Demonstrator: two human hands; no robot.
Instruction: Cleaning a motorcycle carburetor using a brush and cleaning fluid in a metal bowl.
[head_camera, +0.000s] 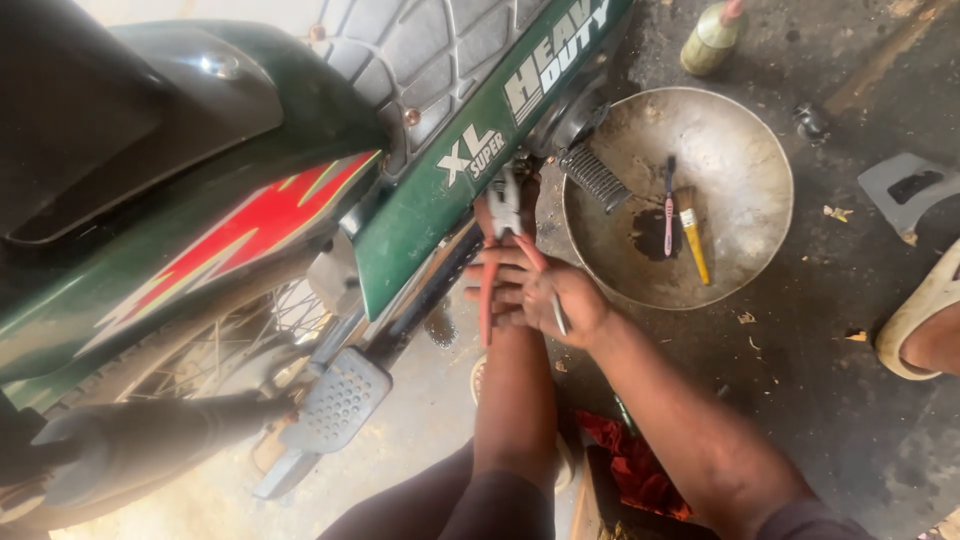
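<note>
We grip the red-handled pliers (497, 250) with the right hand (560, 300), fingers closed round the handles; the left hand (500, 275) steadies them, its fingers' closure unclear. Pliers tip engages a fitting beneath the green motorcycle (420, 200); the work appears unfinished. Metal basin (760, 140) lies near.

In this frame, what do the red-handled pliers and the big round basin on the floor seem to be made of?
The red-handled pliers, under the right hand: dull grey jaws look like bare metal, the smooth red grips like plastic or rubber sleeves. The big round basin: probably thin sheet metal, judging by its dull, stained grey-brown sheen and thin rolled rim.
</note>
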